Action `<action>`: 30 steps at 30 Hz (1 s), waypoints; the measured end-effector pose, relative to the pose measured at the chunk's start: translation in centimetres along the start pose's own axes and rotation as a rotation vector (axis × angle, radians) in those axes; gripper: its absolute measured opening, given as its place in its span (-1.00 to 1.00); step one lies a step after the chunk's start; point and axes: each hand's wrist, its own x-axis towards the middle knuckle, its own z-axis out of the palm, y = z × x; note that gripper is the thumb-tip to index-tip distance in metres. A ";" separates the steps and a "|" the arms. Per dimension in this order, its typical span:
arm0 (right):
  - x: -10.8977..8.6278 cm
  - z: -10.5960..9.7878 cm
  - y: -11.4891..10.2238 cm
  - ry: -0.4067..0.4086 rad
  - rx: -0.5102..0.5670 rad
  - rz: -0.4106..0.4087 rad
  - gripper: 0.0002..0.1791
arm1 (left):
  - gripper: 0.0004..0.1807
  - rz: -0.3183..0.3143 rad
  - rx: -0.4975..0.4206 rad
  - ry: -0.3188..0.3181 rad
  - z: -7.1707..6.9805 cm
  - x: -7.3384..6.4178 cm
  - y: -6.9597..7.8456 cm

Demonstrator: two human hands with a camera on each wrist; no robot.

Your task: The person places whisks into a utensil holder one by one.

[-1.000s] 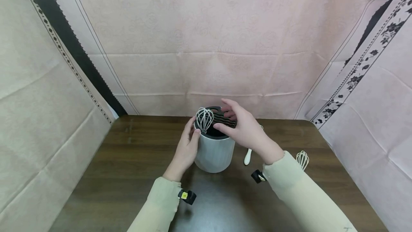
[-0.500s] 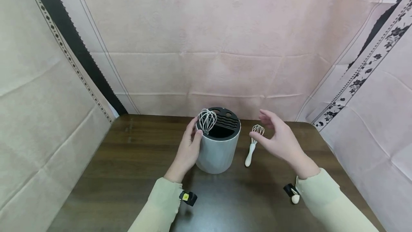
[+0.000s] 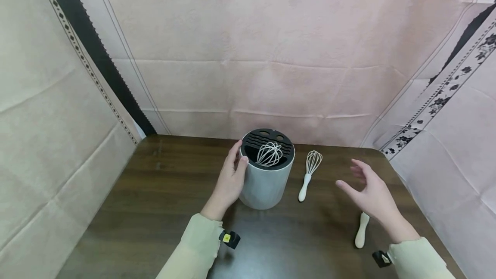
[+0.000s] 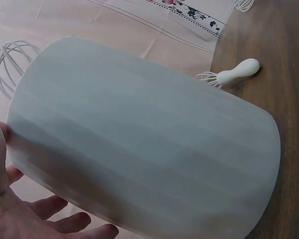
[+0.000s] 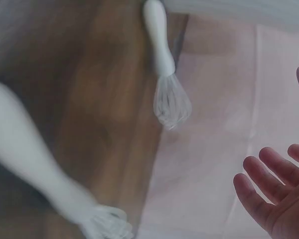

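Note:
My left hand (image 3: 228,180) holds the left side of a grey cylindrical utensil holder (image 3: 263,190), thumb at the rim. In the left wrist view its fingertips lie along the holder's wall (image 4: 139,134). A white wire whisk (image 3: 270,154) stands in the wide slot of the black lid, its wire head leaning right over the opening and its handle hidden inside. My right hand (image 3: 370,193) hovers with spread, loosely bent fingers and nothing in it. Below it lies a second whisk, only its white handle (image 3: 361,230) showing in the head view.
A third whisk (image 3: 305,184) lies on the wooden table (image 3: 174,197) just right of the holder, wires pointing to the back. Pale cloth (image 3: 290,81) hangs behind the table and along both sides. Dark wrist cameras (image 3: 231,239) sit at both sleeves.
My right hand has moved from over the holder to the right and nearer, towards the second whisk. The whisk in the holder has tipped from the left rim to the right. My left hand stays put.

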 end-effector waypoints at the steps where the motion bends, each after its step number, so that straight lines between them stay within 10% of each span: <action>1: -0.3 -0.1 0.5 0.001 -0.002 0.010 -0.10 | -0.44 0.001 0.001 0.000 0.0 0.0 0.0; 22: -3.4 -0.2 6.3 -0.031 -0.154 0.244 0.19 | -0.40 -0.012 0.007 0.004 0.1 -0.1 0.1; 30: -3.1 -0.3 6.9 -0.236 -0.150 0.413 0.35 | -0.41 -0.015 0.019 0.004 0.2 -0.1 0.1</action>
